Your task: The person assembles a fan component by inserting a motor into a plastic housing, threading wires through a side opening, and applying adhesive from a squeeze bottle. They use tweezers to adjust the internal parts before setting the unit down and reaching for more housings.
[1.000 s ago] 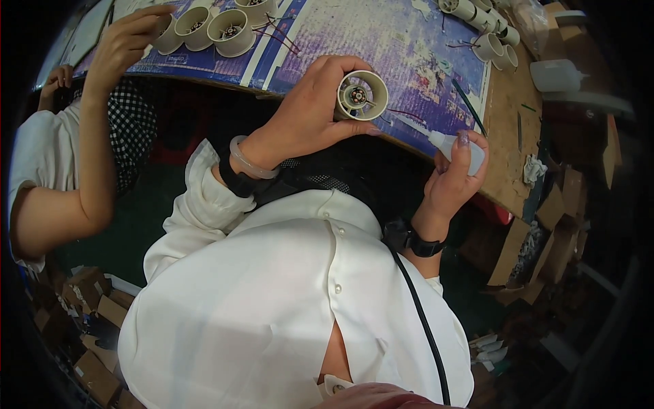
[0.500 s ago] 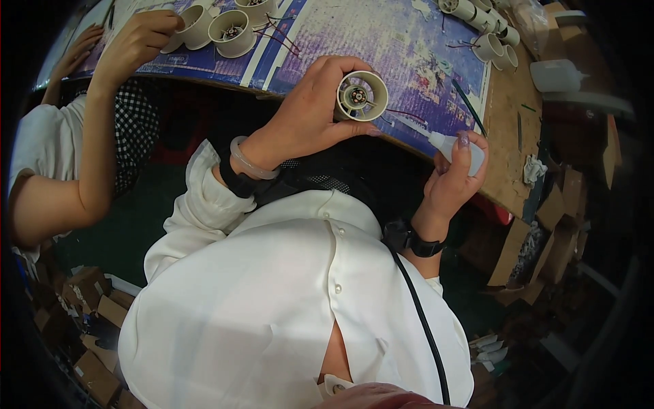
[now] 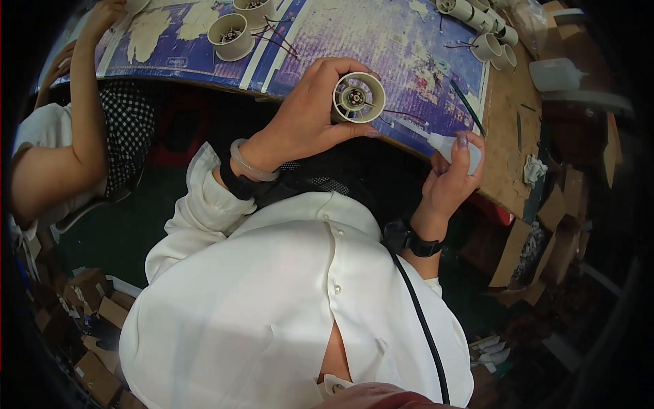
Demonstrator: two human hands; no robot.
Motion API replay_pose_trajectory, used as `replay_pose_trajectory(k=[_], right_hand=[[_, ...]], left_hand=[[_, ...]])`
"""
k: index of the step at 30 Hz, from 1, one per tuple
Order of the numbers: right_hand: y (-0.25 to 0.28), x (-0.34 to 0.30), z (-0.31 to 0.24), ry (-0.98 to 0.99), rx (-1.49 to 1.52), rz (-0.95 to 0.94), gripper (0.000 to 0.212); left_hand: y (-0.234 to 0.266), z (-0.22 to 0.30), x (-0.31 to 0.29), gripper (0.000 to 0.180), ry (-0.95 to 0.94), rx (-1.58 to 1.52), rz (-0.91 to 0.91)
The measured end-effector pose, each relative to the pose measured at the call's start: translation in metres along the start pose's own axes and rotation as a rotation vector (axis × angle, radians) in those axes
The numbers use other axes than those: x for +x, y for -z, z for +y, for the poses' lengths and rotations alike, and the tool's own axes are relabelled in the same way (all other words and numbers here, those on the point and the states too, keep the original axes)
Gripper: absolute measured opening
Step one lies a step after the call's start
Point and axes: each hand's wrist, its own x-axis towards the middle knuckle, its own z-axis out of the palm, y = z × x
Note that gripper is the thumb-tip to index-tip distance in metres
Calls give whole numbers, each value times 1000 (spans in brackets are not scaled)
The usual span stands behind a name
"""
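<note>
My left hand [image 3: 300, 116] is closed round a white cylindrical fan housing [image 3: 380, 102], its open end turned up toward me. Inside the housing a small round motor core [image 3: 355, 98] sits on spokes, and thin red and dark wires trail out to the right. In my right hand [image 3: 449, 167] is a small white squeeze bottle [image 3: 445, 144], gripped between thumb and fingers. Its thin nozzle points left toward the housing and stays apart from it. Both hands are over the table's near edge.
Similar white housings [image 3: 230, 41] with wires stand at the back left of the worktable [image 3: 327, 41]; more [image 3: 485, 48] lie back right. A dark green rod [image 3: 467, 105], crumpled tissue [image 3: 534, 169] and a white bottle [image 3: 555, 75] are at right. At left is a co-worker's arm [image 3: 87, 102].
The co-worker's hand has moved away to the upper left, and a housing near it has shifted that way. My two hands and what they hold have barely moved.
</note>
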Motion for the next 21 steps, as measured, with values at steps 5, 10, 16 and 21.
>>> replay_pose_trajectory(k=[5,10,16,21], right_hand=[[13,8,12,-109,171,56,17],[37,17,19,-226,459,49,17],[36,18,20,-237,500,86,18],[33,19,21,-267,503,134,18]], left_hand=[[5,2,3,69,62,-252,64],[39,2,3,69,60,99,183],[69,-4,5,64,-114,978,133],[92,-21,23,69,-87,1083,164]])
